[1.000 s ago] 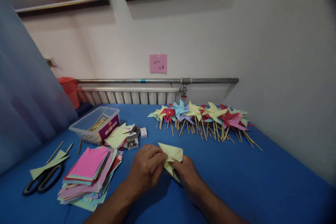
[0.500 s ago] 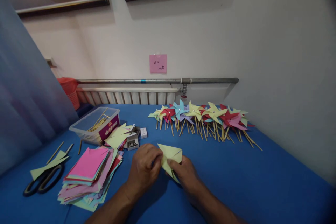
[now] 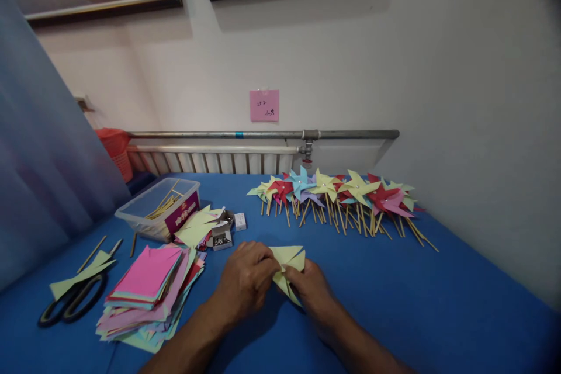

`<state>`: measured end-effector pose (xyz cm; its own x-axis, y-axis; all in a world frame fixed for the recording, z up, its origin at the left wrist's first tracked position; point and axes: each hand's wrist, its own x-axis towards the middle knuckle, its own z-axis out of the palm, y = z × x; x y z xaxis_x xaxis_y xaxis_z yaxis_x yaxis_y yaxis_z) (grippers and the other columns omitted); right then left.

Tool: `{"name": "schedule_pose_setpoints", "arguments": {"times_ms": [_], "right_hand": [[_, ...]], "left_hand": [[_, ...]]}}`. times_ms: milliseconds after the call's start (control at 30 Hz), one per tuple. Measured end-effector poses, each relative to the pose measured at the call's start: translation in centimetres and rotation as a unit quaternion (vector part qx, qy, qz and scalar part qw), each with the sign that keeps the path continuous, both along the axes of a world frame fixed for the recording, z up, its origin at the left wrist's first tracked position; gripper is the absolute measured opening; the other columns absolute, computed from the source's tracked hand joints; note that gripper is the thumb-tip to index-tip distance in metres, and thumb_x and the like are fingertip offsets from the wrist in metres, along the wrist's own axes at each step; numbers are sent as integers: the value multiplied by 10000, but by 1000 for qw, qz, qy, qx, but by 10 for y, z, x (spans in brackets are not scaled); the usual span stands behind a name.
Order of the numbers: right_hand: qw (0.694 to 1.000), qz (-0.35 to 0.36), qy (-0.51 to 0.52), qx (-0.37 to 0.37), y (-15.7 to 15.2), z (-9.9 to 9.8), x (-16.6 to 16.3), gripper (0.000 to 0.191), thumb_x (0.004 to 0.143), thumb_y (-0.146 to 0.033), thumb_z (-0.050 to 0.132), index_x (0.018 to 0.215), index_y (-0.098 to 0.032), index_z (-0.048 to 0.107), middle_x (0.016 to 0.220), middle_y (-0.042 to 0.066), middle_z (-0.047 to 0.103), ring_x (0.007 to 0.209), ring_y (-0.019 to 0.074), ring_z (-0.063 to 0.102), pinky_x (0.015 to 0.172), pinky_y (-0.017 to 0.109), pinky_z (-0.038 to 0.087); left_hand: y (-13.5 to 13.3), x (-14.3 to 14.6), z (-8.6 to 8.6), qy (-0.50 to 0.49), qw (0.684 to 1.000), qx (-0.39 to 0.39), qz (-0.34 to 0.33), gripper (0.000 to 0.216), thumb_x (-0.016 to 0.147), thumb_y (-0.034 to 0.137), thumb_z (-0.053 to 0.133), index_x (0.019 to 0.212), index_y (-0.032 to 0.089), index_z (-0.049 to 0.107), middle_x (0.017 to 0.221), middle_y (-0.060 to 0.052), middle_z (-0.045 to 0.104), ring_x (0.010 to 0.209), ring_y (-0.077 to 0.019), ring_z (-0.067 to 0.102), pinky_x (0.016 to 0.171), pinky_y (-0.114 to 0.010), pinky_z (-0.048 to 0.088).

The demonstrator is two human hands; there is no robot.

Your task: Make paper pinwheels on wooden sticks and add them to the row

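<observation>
A pale yellow paper pinwheel (image 3: 289,256), partly folded with slits cut in from its corners, is held up between my two hands above the blue table. My left hand (image 3: 248,277) is closed, its thumb and forefinger pinching the paper near the middle. From the other side, my right hand (image 3: 309,286) grips the sheet, with the thumb pressed close to the centre and the fingers hidden behind. The fingertips of both hands nearly meet. Whether a pin is between them I cannot tell.
Finished pinwheels on sticks (image 3: 333,193) lie along the back. On the left are a stack of coloured paper (image 3: 149,280), scissors (image 3: 83,298), small boxes of pins (image 3: 221,238), cut sheets (image 3: 197,228) and a plastic tub (image 3: 162,207) holding sticks.
My left hand has moved right onto the middle of the yellow paper. Its fingertips now sit beside my right thumb, and a flap has folded inward.
</observation>
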<state>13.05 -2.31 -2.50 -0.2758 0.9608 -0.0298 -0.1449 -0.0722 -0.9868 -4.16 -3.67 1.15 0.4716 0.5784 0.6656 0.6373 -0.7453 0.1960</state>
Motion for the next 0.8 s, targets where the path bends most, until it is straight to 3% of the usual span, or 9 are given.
{"name": "schedule_pose_setpoints", "arguments": {"times_ms": [333,633,800], "right_hand": [[999,2,24,-31,-3,7,-1,287,755,-392,705,922,-158,707,757,36,688,626,163,548,587,256,452],[998,-5,36,-47,-6,12,0,414,771,-543,729,899,-150,702,745,36,668,643,170,566,613,272,462],[997,34,52,-35,-3,11,2,389,755,-509,752,897,-150,706,711,14,646,616,149,538,589,253,430]], "left_hand": [[2,-3,-1,39,999,36,6,211,919,100,504,905,188,696,887,-49,671,790,-176,547,701,-335,330],[2,0,3,81,992,94,26,233,973,161,482,883,183,696,861,-46,662,741,-175,489,673,-339,293],[1,0,5,92,990,98,31,225,970,155,486,898,183,698,837,-45,656,730,-177,486,671,-334,295]]}}
